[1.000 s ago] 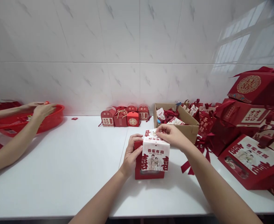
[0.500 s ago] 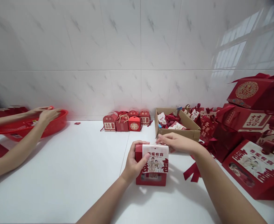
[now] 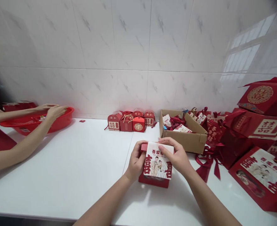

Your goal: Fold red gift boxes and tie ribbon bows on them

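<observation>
A small red gift box (image 3: 156, 166) with a white printed front stands on the white table (image 3: 82, 169) in front of me, tilted back a little. My left hand (image 3: 136, 160) grips its left side with the thumb over the top corner. My right hand (image 3: 177, 155) holds the right side, fingers curled over the top edge of the white panel.
A cardboard box (image 3: 187, 139) of red ribbons and tags sits just behind. Several small red boxes (image 3: 130, 121) line the wall. Large red gift boxes (image 3: 258, 150) pile up at the right. At the left, another person's hands (image 3: 53, 110) reach into a red basin (image 3: 38, 121).
My right hand has come down from the box's top onto its right side and top edge. The box now leans back towards me. The other person's hands stay at the basin.
</observation>
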Demonstrator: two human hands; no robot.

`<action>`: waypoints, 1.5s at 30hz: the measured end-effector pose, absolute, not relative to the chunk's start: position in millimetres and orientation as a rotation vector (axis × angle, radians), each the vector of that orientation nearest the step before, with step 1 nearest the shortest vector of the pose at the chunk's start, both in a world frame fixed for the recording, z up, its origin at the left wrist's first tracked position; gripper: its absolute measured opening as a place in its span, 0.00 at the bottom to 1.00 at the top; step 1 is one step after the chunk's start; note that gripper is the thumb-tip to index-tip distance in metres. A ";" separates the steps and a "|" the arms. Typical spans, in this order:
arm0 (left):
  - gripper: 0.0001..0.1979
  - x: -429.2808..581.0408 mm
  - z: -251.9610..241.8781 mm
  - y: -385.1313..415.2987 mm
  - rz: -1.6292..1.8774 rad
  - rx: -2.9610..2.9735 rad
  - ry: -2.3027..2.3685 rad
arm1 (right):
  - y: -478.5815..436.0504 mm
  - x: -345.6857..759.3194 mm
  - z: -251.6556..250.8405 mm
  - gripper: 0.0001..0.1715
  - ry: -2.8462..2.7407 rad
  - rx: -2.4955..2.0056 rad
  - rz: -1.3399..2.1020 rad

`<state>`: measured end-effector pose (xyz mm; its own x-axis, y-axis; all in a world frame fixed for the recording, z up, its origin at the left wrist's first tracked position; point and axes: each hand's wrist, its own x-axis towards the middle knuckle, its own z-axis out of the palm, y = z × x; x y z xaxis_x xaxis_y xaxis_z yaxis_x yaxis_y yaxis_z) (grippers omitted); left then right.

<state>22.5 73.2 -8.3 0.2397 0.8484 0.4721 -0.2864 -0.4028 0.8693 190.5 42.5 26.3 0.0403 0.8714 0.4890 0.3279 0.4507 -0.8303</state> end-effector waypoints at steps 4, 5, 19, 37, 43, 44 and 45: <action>0.10 22.7 -5.1 73.1 1.405 1.474 0.583 | 40.4 189.3 21.0 0.17 -1.374 -0.987 0.869; 0.09 22.7 -4.8 72.9 1.406 1.455 0.578 | 39.8 189.1 19.8 0.17 -1.350 -0.976 0.911; 0.15 24.8 -4.5 70.1 1.394 1.505 0.496 | 37.8 184.8 13.5 0.19 -1.331 -1.030 0.950; 0.09 27.5 -8.7 75.3 1.456 1.801 0.545 | 41.3 181.0 8.5 0.17 -1.308 -1.022 0.903; 0.09 25.2 -8.0 77.4 1.437 1.862 0.507 | 41.1 182.7 11.3 0.17 -1.355 -1.023 0.907; 0.10 24.9 -7.0 76.9 1.417 1.854 0.508 | 40.9 182.6 11.3 0.17 -1.359 -1.026 0.900; 0.12 24.5 -6.1 76.4 1.403 1.824 0.510 | 40.7 182.4 10.9 0.17 -1.363 -1.029 0.899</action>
